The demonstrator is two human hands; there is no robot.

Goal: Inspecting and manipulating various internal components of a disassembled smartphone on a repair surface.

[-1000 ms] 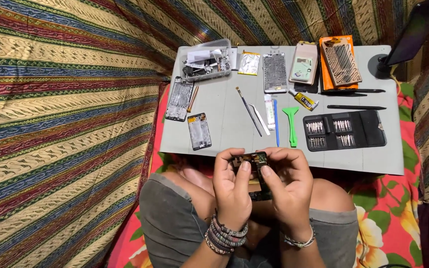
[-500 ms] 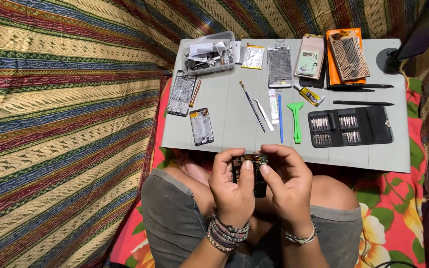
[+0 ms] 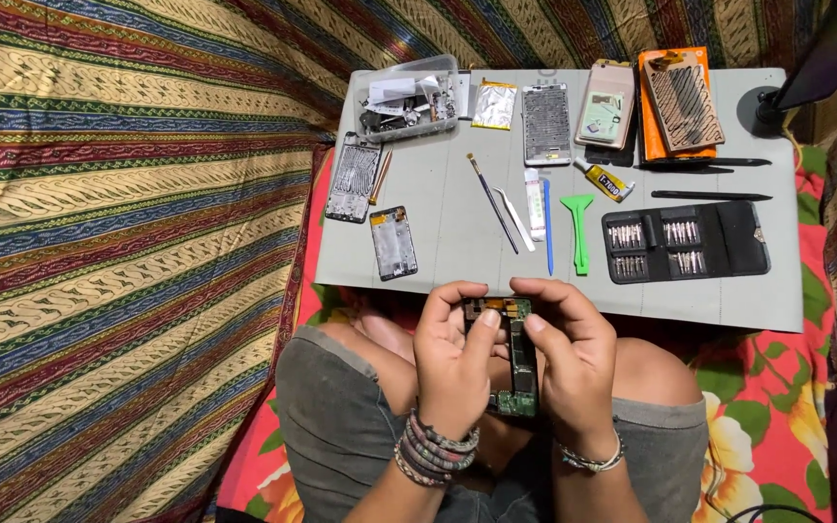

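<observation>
A narrow green phone circuit board (image 3: 518,356) is held upright over my lap, between both hands. My left hand (image 3: 451,358) grips its left side, thumb pressing near the top. My right hand (image 3: 571,360) grips the right side, with thumb and forefinger pinching the upper end. Several bead bracelets circle my left wrist and a thin one my right. Just beyond my hands lies a grey work mat (image 3: 448,203) with phone parts and tools.
On the mat: a clear plastic box of parts (image 3: 407,100), a phone frame (image 3: 353,178), a small phone part (image 3: 393,242), tweezers (image 3: 514,218), a green pry tool (image 3: 578,230), a glue tube (image 3: 604,180), a black screwdriver-bit case (image 3: 685,242), and phone housings (image 3: 546,124). Striped cloth lies left.
The view has shifted slightly, so the mat sits a little higher and further right. My hands have kept hold of the board, and my fingers have shifted at its top end.
</observation>
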